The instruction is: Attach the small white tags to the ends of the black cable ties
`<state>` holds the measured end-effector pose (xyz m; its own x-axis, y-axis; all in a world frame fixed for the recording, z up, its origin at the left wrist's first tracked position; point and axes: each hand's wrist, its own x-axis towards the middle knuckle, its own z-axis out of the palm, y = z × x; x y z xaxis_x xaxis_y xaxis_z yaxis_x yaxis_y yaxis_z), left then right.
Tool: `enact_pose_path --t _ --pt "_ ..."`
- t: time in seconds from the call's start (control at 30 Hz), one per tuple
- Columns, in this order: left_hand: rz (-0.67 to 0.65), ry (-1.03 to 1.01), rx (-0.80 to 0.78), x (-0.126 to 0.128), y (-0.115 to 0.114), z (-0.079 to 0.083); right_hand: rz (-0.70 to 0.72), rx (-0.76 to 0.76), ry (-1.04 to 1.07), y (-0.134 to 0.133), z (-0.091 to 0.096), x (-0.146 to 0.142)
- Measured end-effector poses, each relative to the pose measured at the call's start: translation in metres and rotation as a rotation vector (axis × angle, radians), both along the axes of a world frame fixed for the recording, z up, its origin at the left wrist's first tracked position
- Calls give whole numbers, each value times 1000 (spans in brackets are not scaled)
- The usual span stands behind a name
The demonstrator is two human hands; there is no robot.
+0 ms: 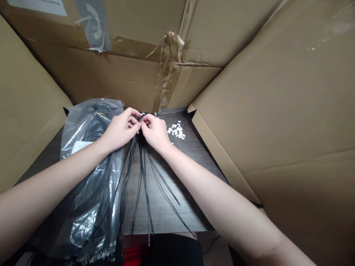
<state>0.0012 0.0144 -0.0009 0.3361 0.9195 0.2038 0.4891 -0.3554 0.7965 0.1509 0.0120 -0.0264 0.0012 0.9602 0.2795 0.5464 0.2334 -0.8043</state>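
My left hand (122, 126) and my right hand (155, 132) meet fingertip to fingertip near the far side of the dark table. Both are closed in a pinch, and whatever sits between the fingertips is too small and covered to make out. Thin black wires (142, 173) fan out from beneath my hands toward the near table edge, several hanging over it. Just right of my right hand lies a loose pile of small white pieces (176, 130). A clear plastic bag (91, 177) of coiled black wires lies under my left forearm.
Cardboard walls enclose the dark wooden table (166, 218): one at the back (133, 77), one on the left (24, 96), one on the right (277, 111). A few more white bits lie behind my hands. Tiny scraps (199, 156) dot the table's right side.
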Motion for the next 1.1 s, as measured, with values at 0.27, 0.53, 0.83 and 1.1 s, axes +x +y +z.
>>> enact_pose_path --t 0.27,0.53,0.83,1.1 --pt "5 -22 -3 -1 2 -1 -82 173 -109 -4 5 1" --pt "60 99 70 -2 1 1 -360 1 -411 9 30 55" --pt "101 142 88 -2 1 3 -108 -237 -588 15 25 73" --pt "118 112 89 -1 -1 5 -144 -229 -676 9 22 71"
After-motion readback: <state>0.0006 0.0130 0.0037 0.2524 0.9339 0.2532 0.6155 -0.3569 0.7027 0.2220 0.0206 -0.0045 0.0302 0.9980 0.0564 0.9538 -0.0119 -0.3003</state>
